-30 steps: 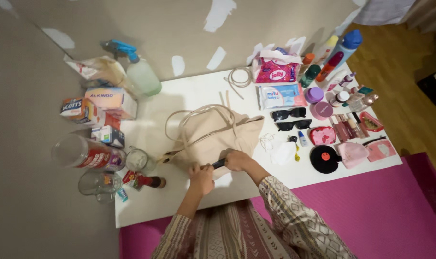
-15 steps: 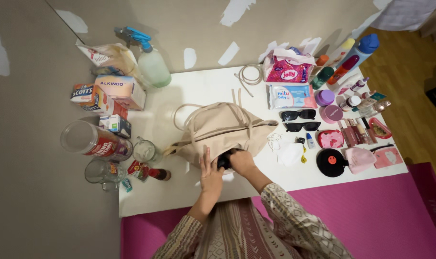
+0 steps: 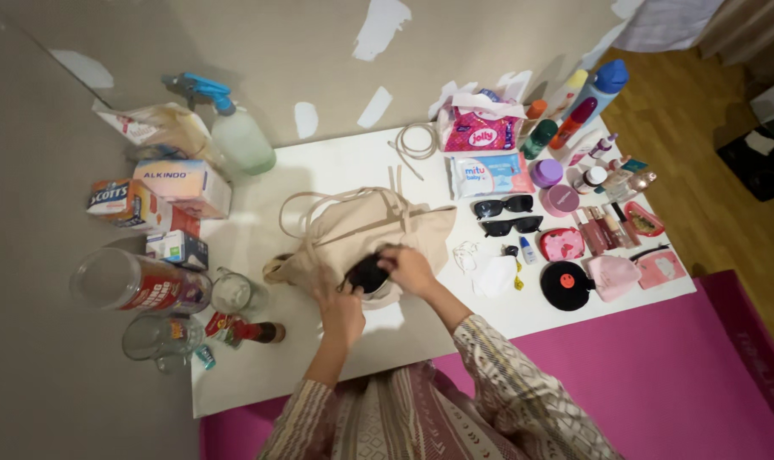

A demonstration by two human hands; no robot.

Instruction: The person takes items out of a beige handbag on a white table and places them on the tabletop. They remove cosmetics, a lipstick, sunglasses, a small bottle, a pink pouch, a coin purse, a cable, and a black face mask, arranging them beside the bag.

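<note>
Hands (image 3: 378, 285) clamped on black item (image 3: 367, 274) at beige bag (image 3: 366, 234) mouth; sunglasses (image 3: 506, 215), glass jars (image 3: 234, 291) w/in reach.

Beige tote bag (image 3: 378, 234) slumped mid-table, mouth open w/ black item (image 3: 367, 274) half inside.

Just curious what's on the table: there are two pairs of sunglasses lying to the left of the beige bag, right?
Not quite. The two pairs of sunglasses lie to the right of the beige bag, not the left; the head view shows it.
</note>
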